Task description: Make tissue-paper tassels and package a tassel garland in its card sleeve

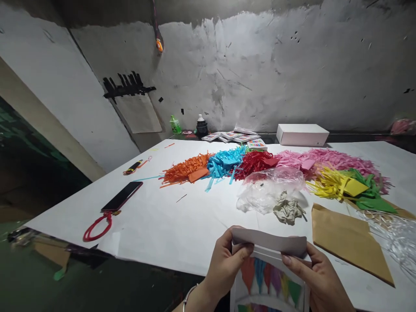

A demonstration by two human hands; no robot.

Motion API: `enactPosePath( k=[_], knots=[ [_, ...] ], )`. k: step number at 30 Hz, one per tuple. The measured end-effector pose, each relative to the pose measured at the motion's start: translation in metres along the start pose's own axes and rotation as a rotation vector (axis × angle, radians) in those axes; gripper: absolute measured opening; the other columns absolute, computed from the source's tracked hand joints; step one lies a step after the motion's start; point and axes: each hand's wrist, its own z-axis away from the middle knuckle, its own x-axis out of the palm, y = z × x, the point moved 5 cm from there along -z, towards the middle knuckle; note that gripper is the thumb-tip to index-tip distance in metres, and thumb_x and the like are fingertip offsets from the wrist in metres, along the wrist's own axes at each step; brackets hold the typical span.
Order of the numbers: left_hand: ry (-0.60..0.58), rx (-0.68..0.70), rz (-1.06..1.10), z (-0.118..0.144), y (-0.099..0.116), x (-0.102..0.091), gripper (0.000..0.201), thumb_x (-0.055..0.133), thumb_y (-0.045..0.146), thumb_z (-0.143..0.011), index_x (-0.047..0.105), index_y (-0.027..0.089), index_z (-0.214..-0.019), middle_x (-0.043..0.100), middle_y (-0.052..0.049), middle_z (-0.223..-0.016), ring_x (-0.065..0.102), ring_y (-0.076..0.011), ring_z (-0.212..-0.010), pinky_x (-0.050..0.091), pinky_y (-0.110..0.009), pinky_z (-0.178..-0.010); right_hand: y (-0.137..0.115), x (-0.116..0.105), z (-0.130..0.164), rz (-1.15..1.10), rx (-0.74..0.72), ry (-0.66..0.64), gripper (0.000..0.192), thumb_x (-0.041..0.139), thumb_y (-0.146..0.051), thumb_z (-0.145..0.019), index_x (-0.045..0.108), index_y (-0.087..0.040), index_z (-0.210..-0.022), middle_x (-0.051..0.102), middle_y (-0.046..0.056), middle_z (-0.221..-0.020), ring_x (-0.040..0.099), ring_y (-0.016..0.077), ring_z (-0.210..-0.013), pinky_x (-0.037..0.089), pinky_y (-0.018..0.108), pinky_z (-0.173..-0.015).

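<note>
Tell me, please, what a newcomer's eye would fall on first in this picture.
Probably the bright paper tassels, orange through green, lying across the white table. Then the flag-printed packet, low in front, held by the left hand and right hand. The dark phone with its red strap, at the table's left, may also stand out.

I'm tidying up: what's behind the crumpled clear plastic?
A red fringed bundle and a pink fringed bundle; the clear plastic partly obscures their lower front edges.

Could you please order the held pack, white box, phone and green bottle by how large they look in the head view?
1. Held pack, though its lower end is cut off
2. White box
3. Phone
4. Green bottle
</note>
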Motion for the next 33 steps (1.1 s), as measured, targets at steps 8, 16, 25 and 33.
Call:
enactPosePath(
  k=[8, 16, 25, 33],
  knots=[
    [0.03, 0.034, -0.023, 0.001, 0.003, -0.001, 0.035, 0.088, 0.037, -0.066, 0.064, 0.016, -0.081, 0.054, 0.002, -0.07, 0.049, -0.0116, -0.066, 0.043, -0.021, -0.062, 0.0, 0.0, -0.005, 0.016, 0.007, -0.048, 0.051, 0.094, -0.041, -0.054, 0.074, -0.02, -0.096, 0.078, 0.007, -0.075, 0.074, 0.0296, -0.065, 0.058, 0.037, -0.061],
    [0.008, 0.017, -0.011, 0.001, -0.004, 0.006, 0.037, 0.089, 0.037, -0.066, 0.063, 0.016, -0.081, 0.052, 0.003, -0.068, 0.048, -0.0108, -0.065, 0.043, -0.02, -0.063, 0.0, -0.007, -0.002, -0.034, 0.007, -0.044, 0.048, 0.094, -0.039, -0.054, 0.074, -0.02, -0.094, 0.078, 0.007, -0.074, 0.074, 0.0295, -0.064, 0.058, 0.037, -0.06],
    [-0.154, 0.162, -0.209, 0.005, -0.005, 0.018, 0.032, 0.07, 0.047, -0.087, 0.067, 0.018, -0.1, 0.055, -0.001, -0.076, 0.048, -0.0132, -0.067, 0.039, -0.022, -0.062, -0.005, -0.026, 0.002, -0.064, -0.026, -0.064, 0.044, 0.093, -0.034, -0.058, 0.075, -0.021, -0.096, 0.079, 0.007, -0.08, 0.075, 0.0283, -0.071, 0.06, 0.038, -0.068],
    [-0.126, 0.31, -0.292, 0.001, 0.005, 0.009, 0.019, 0.066, 0.037, -0.093, 0.073, 0.02, -0.092, 0.066, -0.005, -0.085, 0.056, -0.0168, -0.078, 0.043, -0.025, -0.071, -0.004, -0.04, -0.017, 0.196, -0.267, -0.013, 0.034, 0.088, -0.044, -0.064, 0.079, -0.019, -0.085, 0.077, 0.006, -0.078, 0.071, 0.0225, -0.071, 0.058, 0.027, -0.064]
  ],
)
